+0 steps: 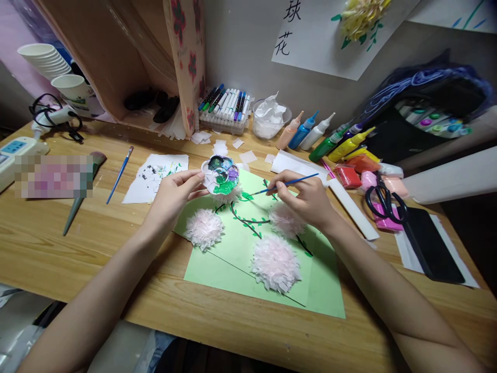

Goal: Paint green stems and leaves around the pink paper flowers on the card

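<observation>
My left hand point(179, 190) pinches the rim of a flower-shaped paint palette point(210, 181), whose wells hold green, purple and dark paint. Between the fingers of my right hand point(305, 201) is a thin blue paintbrush point(297, 181), its tip close to a green leaf on the light green paper point(217, 267); whether it touches I cannot tell. Painted dark stems with small green leaves run across this sheet. Pale pink tissue-paper flowers point(275, 263) sit on it, one partly behind the palette and another partly under my right hand.
Paint-smeared white paper point(155, 176), another blue brush point(120, 173) and a wide brush point(83, 191) lie to the left. Markers point(227, 106), a bowl of tissue point(272, 119) and paint bottles point(314, 133) line the back. At right are black scissors point(384, 202) and a phone point(433, 246).
</observation>
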Motion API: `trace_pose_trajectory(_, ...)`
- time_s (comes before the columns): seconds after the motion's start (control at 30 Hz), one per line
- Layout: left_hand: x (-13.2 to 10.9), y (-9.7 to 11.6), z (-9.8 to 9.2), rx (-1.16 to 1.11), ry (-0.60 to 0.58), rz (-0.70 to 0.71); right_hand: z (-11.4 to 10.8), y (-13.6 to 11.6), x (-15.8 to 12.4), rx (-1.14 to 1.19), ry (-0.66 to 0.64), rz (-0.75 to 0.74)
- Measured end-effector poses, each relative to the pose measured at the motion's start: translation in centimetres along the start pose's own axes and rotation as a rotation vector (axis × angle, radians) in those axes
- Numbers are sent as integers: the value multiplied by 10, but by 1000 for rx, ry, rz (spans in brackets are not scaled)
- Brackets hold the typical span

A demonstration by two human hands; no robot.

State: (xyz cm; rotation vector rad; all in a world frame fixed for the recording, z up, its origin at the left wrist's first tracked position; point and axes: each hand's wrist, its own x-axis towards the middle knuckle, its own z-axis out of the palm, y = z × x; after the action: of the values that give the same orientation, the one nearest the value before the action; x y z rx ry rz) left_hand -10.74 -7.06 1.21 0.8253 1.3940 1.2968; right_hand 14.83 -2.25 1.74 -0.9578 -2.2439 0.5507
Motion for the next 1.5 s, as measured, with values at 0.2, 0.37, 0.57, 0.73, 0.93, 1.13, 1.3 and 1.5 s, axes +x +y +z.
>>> trace_pose_trajectory(0.2,0,0,-1,8,-1,0,-2,1,0,-19,-1,24)
trace_pose_trajectory(0.37,0,0,0,-14,-9,3,-2,1,1,-23,-34,-10)
trace_pose_trajectory(0.57,0,-1,0,-35,-4,6,-2,0,0,-29,-11,-27)
trace_pose_trajectory(0.73,0,-1,-1,-43,-5,10,-3,1,0,-57,10,-16)
trace_pose_trajectory(0.93,0,-1,-1,-35,-17,7,-3,1,0,-53,-11,2)
trace_pose_trajectory(1.13,1,-1,-1,-32,-16,2,-3,1,0,-56,6,2)
trace_pose_trajectory(1.3,-1,-1,1,-19,-23,4,-6,0,-3,50,158,-5)
trace_pose_trajectory(1.5,-4,0,3,-11,-42,-11,-6,-14,-10,319,416,-73)
